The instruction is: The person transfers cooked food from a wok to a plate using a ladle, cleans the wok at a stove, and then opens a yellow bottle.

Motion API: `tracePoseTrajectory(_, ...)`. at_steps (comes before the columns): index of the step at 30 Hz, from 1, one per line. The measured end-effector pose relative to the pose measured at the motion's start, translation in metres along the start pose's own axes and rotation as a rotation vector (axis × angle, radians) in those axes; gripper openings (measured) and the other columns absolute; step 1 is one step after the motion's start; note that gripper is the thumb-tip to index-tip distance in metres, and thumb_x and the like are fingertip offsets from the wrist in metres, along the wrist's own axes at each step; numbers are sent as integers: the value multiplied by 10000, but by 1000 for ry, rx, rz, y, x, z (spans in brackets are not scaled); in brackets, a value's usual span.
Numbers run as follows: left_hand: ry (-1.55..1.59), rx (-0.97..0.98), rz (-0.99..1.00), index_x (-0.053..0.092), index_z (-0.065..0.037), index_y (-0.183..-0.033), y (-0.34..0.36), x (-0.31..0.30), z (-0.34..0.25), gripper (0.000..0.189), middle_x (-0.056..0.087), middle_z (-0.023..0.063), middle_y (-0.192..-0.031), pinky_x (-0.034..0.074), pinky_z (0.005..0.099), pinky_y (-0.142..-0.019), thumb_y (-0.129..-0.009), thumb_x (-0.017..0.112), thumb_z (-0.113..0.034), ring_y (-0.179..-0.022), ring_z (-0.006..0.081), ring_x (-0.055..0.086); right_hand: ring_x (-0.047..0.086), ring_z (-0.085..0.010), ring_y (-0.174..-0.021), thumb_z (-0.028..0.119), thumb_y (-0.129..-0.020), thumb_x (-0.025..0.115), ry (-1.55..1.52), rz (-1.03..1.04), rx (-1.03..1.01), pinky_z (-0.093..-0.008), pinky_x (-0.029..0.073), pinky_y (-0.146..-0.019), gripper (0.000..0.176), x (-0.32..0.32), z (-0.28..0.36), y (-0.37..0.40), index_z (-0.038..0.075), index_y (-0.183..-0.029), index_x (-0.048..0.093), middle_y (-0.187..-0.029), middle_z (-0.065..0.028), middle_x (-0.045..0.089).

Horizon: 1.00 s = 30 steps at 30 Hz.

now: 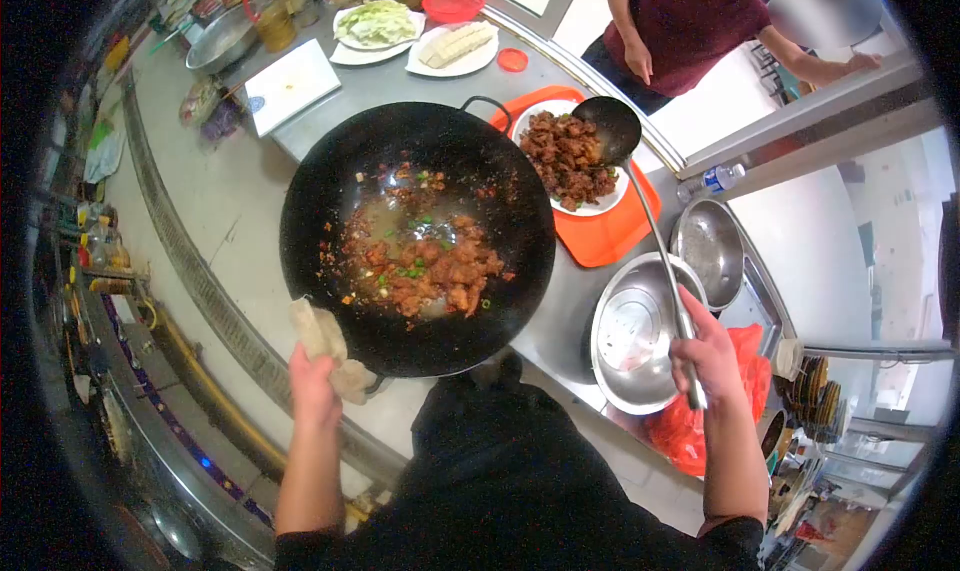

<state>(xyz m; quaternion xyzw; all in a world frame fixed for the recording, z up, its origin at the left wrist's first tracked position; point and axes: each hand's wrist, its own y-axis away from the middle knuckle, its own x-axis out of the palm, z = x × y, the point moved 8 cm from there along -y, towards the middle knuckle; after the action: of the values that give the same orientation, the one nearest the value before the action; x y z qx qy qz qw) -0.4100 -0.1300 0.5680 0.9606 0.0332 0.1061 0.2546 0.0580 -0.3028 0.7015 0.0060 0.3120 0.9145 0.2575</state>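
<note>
A large black wok [330, 171] holds browned meat pieces [450, 271] with green bits and oil. My left hand [316, 386] is closed on a beige cloth [318, 333] at the wok's near left handle. My right hand [708, 351] grips the long metal handle of a ladle [610, 123]. The ladle's dark bowl is over the right edge of a white plate [600, 207] heaped with browned meat [566, 159]. That plate rests on an orange tray [600, 239], to the right of the wok.
Two metal bowls [640, 396] [710, 251] and a red plastic bag [745, 366] lie near my right hand. Plates of cabbage [375, 25] and pale slices [458, 47] stand behind the wok. A person [690, 21] stands beyond the window frame. A bottle [722, 178] lies by the tray.
</note>
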Motion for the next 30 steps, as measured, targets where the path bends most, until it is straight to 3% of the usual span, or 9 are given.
tracePoseTrajectory(3,-7,7,2,481,2,-1203,3,3,0,510,578,88,-1037,487,333,-766,-696,450,48,-904,203,573,536,-146,-419,-30,-677,500,446,-102,-135,-286,449,-397,770,-17,-6,-39,92,-1421,347,-645,-121,593)
tracePoseTrajectory(5,-26,19,-13,477,-1,-1211,3,4,0,512,578,89,-1034,489,333,-762,-703,445,46,-902,204,574,570,-168,-445,-3,-698,502,535,-127,-113,-301,483,-451,724,-14,-8,-44,93,-1405,375,-681,-144,613)
tracePoseTrajectory(7,-22,16,-9,475,-3,-1216,7,7,1,512,578,90,-1037,492,334,-758,-707,440,49,-902,205,574,611,-240,-520,20,-703,508,672,-210,-164,-346,515,-542,708,-13,-8,-46,99,-1396,387,-721,-198,623)
tracePoseTrajectory(8,-17,13,-2,473,-5,-1221,9,8,1,513,579,91,-1040,495,335,-755,-712,435,51,-902,206,574,637,-335,-642,47,-711,531,756,-230,-208,-404,519,-655,701,-21,-12,-53,104,-1393,383,-778,-255,625)
tracePoseTrajectory(11,-8,3,-32,470,-7,-1227,13,13,0,510,579,93,-1045,500,337,-751,-723,426,54,-905,209,576,631,-390,-723,70,-721,556,928,-309,-341,-445,500,-702,686,-26,-9,-61,108,-1385,392,-805,-274,624)
tracePoseTrajectory(14,-11,-5,-12,467,-8,-1231,13,10,4,508,580,94,-1047,504,341,-746,-729,426,55,-899,211,578,625,-412,-745,86,-733,564,970,-235,-183,-476,497,-708,707,-31,-10,-64,126,-1406,350,-821,-273,629)
tracePoseTrajectory(25,61,-30,-27,483,-2,-1208,15,1,13,494,582,97,-1063,509,332,-757,-721,447,69,-921,217,590,620,-387,-680,105,-745,570,1422,-308,-320,-495,499,-650,782,-31,-18,-77,186,-1447,235,-775,-221,635)
tracePoseTrajectory(28,44,-20,-35,477,5,-1220,16,3,14,511,583,100,-1070,501,353,-809,-716,434,79,-955,234,592,624,-381,-687,103,-745,578,1454,-341,-216,-485,502,-648,769,-34,-14,-67,174,-1440,258,-781,-218,636)
tracePoseTrajectory(30,49,-22,-50,477,7,-1221,18,3,13,516,581,100,-1073,497,353,-816,-713,433,82,-957,234,591,626,-395,-696,70,-740,539,1362,-388,-258,-469,497,-667,742,-33,-8,-49,191,-1433,303,-922,-237,636)
